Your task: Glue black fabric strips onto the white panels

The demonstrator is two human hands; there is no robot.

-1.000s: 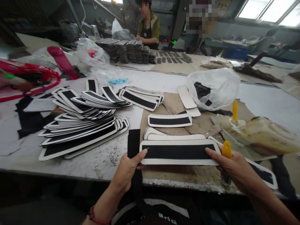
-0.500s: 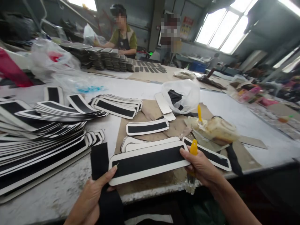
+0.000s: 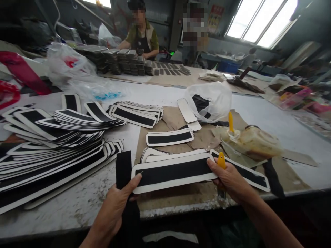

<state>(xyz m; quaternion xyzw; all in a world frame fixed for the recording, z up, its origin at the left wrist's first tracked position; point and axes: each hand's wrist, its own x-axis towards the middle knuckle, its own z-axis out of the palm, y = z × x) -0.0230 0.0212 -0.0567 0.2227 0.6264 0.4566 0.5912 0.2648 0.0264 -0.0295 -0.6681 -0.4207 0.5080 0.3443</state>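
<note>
Between my hands is a long white panel [image 3: 173,172] with rounded corners and a black strip along its middle, tilted up toward me. My left hand [image 3: 113,206] pinches its left end, thumb on top. The right end is in the grip of my right hand [image 3: 230,177], which also has a yellow-handled tool [image 3: 221,160] tucked in its fingers, tip pointing down. A loose black strip [image 3: 123,168] lies beside my left hand and hangs over the table edge. Behind the held panel are a few white panels [image 3: 152,156] and another black-striped panel [image 3: 169,137].
Large stacks of striped panels [image 3: 62,172] fill the left side. At right sits a glue-stained plastic container [image 3: 261,141] with a yellow handle [image 3: 230,122] upright in it. A clear bag [image 3: 219,103] holds black pieces. Across the table a person [image 3: 142,41] works by grey stacks.
The whole view has shifted, so the scene sits further right in the picture. Both hands keep the same hold on the panel, and the yellow-handled tool stays in my right hand.
</note>
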